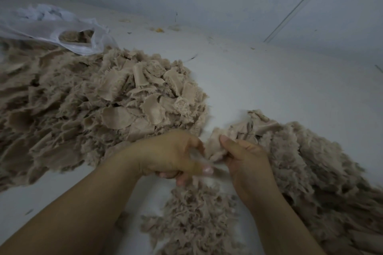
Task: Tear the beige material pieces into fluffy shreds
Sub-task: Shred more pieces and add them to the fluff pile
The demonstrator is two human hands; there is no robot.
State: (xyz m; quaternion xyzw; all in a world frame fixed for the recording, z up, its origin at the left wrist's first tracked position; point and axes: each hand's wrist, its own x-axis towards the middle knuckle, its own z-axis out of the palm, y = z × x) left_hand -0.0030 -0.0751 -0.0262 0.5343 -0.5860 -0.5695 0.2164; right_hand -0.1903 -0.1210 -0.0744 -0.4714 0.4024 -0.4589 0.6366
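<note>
Both hands, left (170,154) and right (246,159), pinching one beige piece (213,147) above the tabletop (269,80), between the piles. Soft, light, fraying; best gripped near the edge.
</note>
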